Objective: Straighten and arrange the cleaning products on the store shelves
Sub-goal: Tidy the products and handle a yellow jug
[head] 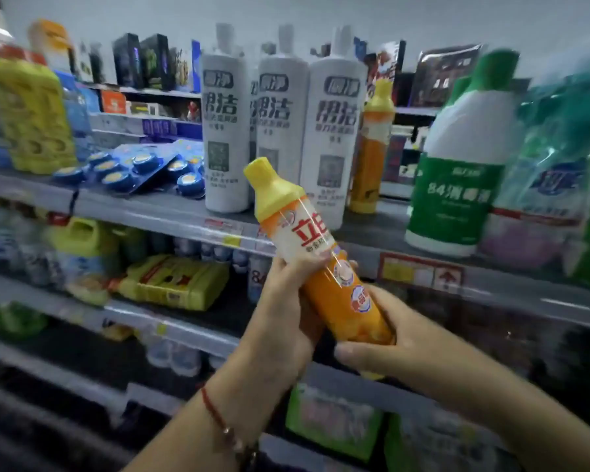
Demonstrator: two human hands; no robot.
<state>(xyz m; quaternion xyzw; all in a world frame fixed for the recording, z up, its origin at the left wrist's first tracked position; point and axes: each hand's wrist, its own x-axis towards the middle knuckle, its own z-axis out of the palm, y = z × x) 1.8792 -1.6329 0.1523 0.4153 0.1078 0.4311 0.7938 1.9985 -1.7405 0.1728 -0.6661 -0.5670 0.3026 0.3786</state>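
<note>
An orange dish-soap bottle (pixel 321 253) with a yellow cap is held tilted, cap up and to the left, in front of the top shelf (pixel 171 212). My left hand (pixel 286 301) grips its middle from behind. My right hand (pixel 382 342) wraps around its base. A second, matching orange bottle (pixel 372 148) stands upright on the top shelf behind three tall white bottles (pixel 276 124).
On the top shelf a white and green disinfectant jug (pixel 457 172) stands at the right, blue blister packs (pixel 133 168) lie at the left beside a yellow stack (pixel 31 114). A yellow pack (pixel 174 281) lies on the shelf below. Green packages (pixel 334 424) sit lower down.
</note>
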